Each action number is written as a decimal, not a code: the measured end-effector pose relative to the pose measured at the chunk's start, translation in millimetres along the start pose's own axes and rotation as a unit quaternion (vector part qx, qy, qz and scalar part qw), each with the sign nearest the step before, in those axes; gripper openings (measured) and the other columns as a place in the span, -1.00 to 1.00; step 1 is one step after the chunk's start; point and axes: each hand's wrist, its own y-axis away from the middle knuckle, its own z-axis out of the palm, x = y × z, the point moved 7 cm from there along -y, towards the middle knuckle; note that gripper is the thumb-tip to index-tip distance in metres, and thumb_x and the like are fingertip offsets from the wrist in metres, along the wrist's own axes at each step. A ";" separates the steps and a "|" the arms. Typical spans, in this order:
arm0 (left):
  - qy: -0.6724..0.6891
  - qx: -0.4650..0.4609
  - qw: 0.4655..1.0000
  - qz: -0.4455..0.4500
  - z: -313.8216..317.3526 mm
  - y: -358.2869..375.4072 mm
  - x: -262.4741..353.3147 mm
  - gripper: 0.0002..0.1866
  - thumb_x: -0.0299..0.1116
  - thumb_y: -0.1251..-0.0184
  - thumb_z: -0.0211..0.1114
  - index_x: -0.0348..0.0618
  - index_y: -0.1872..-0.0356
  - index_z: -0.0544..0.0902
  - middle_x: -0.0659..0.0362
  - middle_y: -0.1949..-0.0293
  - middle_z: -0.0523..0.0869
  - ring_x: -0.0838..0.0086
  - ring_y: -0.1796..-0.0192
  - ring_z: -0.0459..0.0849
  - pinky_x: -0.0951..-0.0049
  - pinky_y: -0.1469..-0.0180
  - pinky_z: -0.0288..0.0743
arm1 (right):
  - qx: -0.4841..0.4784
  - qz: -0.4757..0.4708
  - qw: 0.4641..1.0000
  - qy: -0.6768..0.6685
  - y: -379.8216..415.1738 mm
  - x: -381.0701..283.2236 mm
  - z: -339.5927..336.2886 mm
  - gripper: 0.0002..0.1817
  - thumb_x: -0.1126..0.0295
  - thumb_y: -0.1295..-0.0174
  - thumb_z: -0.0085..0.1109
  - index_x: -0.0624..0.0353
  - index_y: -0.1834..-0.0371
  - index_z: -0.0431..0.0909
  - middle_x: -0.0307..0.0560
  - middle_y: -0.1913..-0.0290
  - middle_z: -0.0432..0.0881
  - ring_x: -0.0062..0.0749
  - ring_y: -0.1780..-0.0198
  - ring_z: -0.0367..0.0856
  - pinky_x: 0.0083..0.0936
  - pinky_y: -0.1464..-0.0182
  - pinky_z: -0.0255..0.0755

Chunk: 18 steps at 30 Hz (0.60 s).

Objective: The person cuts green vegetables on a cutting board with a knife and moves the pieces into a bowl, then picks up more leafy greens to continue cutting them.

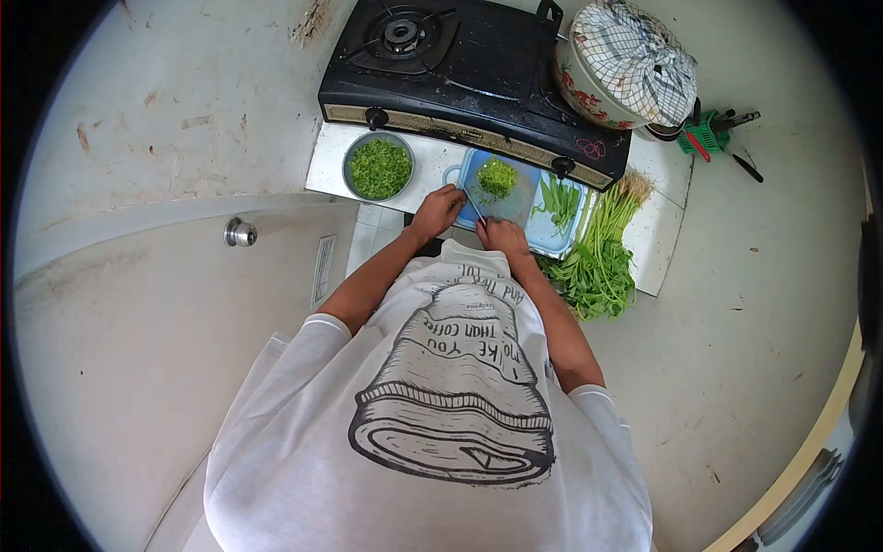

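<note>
My left hand rests at the left edge of a blue cutting board, fingers curled; its grip is too small to make out. My right hand sits at the board's near edge, closed on a thin knife whose blade points up and left between the two hands. A small pile of chopped greens lies on the board just beyond both hands. Left of my left hand stands a metal bowl full of chopped greens.
A light blue tray with cut stalks sits right of the board, and a bundle of leafy greens beside it. Behind are a black gas stove, a cloth-covered floral pot and a green utensil basket. A door knob is at left.
</note>
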 end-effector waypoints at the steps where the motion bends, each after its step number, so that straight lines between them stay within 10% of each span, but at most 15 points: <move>1: 0.005 0.002 1.000 0.002 0.6 0.0 -1.5 -0.91 -0.48 -0.41 0.30 -0.25 0.17 0.72 -0.03 0.23 0.69 -0.05 0.18 0.72 0.09 0.06 0.62 | 0.001 -0.004 1.000 -0.002 4.1 2.9 -1.0 -0.44 -0.06 -0.58 -0.03 0.25 0.13 0.73 0.40 0.33 0.74 0.34 0.20 0.77 0.11 0.02 0.63; 18: -0.011 0.006 1.000 -0.012 1.4 0.8 -3.2 -0.91 -0.49 -0.38 0.34 -0.26 0.19 0.74 -0.02 0.23 0.67 -0.03 0.18 0.71 0.09 0.07 0.61 | -0.026 -0.001 1.000 -0.001 -3.3 -4.2 3.0 -0.41 -0.07 -0.58 -0.08 0.23 0.16 0.77 0.35 0.28 0.77 0.27 0.16 0.80 0.08 -0.05 0.64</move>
